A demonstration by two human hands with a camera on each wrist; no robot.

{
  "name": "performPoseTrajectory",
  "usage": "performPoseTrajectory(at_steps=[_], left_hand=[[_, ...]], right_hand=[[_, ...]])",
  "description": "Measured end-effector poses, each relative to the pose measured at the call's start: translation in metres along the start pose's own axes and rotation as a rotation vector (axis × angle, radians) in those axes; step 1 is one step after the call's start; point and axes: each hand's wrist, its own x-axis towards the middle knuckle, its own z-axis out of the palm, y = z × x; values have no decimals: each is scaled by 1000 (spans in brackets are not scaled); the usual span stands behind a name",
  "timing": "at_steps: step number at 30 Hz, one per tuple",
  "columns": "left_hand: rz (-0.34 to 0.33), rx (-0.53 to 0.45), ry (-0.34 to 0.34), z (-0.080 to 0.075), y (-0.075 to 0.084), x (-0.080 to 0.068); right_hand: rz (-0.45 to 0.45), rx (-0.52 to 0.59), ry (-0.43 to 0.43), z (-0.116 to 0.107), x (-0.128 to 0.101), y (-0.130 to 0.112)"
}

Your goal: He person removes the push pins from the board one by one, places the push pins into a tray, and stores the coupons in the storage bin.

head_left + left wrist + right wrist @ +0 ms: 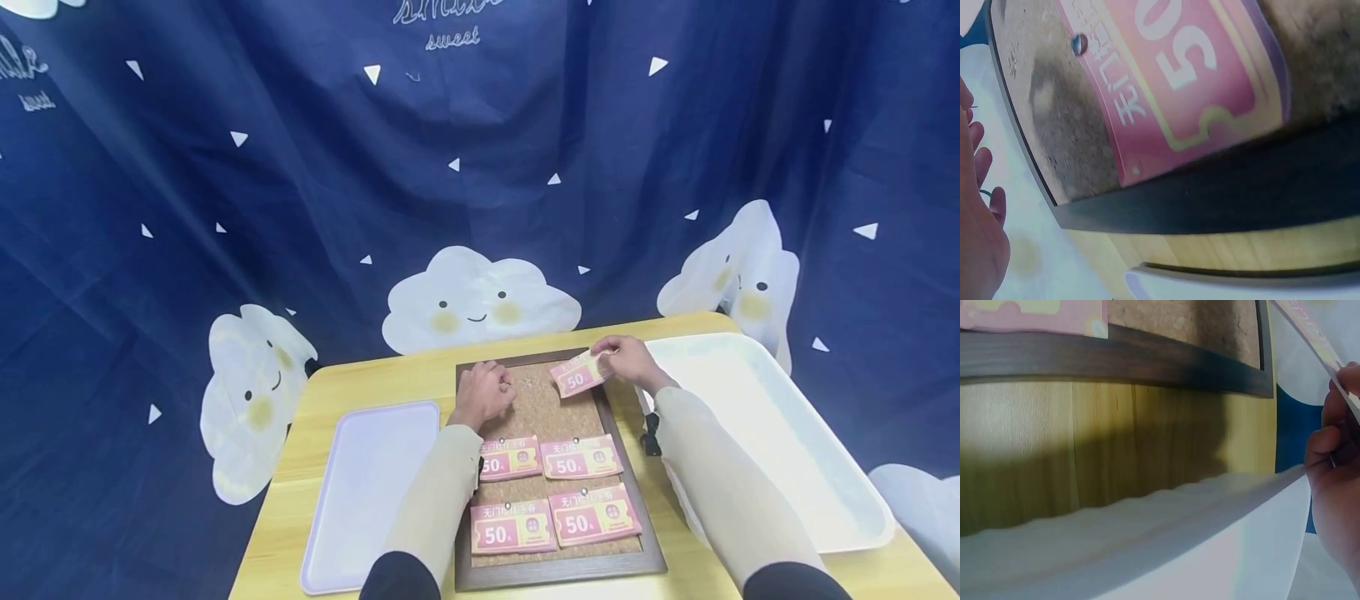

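Observation:
My right hand (628, 360) pinches a pink and yellow coupon (579, 375) marked 50 by its right end, over the upper right of a cork board (534, 410) with a dark frame. In the right wrist view the coupon (1310, 328) is seen nearly edge-on between thumb and fingers. Over the upper left of the board, my left hand (484, 395) has its fingertips drawn together on a small pin, whose thin point (973, 107) sticks out in the left wrist view. Similar coupons (577, 458) hang in two rows of two below, each with a round-headed pin (584, 492) at its top edge.
A pale lavender tray (371, 492) lies left of the board, and a large white tray (772, 433) stands to its right. Small shiny bits (527, 382) show on the upper cork. A dark blue curtain (480, 200) with clouds hangs behind the wooden table (375, 379).

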Motion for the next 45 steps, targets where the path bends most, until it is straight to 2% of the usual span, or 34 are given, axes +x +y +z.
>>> performPoseTrajectory(at_steps=[7, 11, 15, 23, 30, 37, 45], left_hand=[[0, 11, -14, 0, -12, -5], [-22, 13, -11, 0, -18, -7], [-39, 8, 13, 1, -23, -8], [-41, 22, 62, -2, -37, -15], [-53, 54, 67, -6, -47, -17], [-71, 63, 98, -11, -56, -19], [-88, 70, 90, -16, -64, -21]], right_hand=[[9, -1, 4, -6, 0, 4], [9, -7, 11, -8, 0, 6], [20, -1, 16, -8, 0, 10], [46, 76, 32, -15, -3, 17], [70, 100, 30, -19, -5, 20], [78, 93, 34, -19, -6, 27], [66, 65, 71, -24, -7, 32]])
